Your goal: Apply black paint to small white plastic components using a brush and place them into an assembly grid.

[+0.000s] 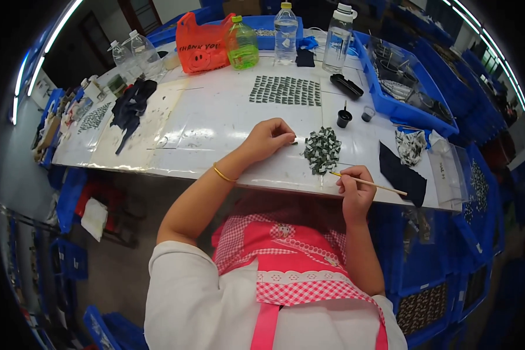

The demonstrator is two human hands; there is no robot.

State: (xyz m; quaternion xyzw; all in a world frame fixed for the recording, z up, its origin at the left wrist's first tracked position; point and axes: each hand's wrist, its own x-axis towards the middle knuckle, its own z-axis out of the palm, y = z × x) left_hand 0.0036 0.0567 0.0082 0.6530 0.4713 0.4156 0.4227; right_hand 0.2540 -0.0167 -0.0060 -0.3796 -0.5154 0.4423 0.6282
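Observation:
My left hand (268,139) is closed in a pinch above the white table, with a small dark piece (294,143) at its fingertips. Just to its right lies a loose pile of small dark green and white pieces (321,153). My right hand (356,189) grips a thin wooden paintbrush (382,188) near the table's front edge. The brush has a yellowish front part, and its tip points left at the near side of the pile. Beyond both hands, many similar small green pieces (284,91) lie in neat rows.
Right of the rows stand a black pot (344,119) with a stick in it, a small clear cup (368,113) and a black case (347,86). A dark cloth (401,174) lies at the right. Bottles, a red bag (202,46) and a blue tray (411,93) line the back and right.

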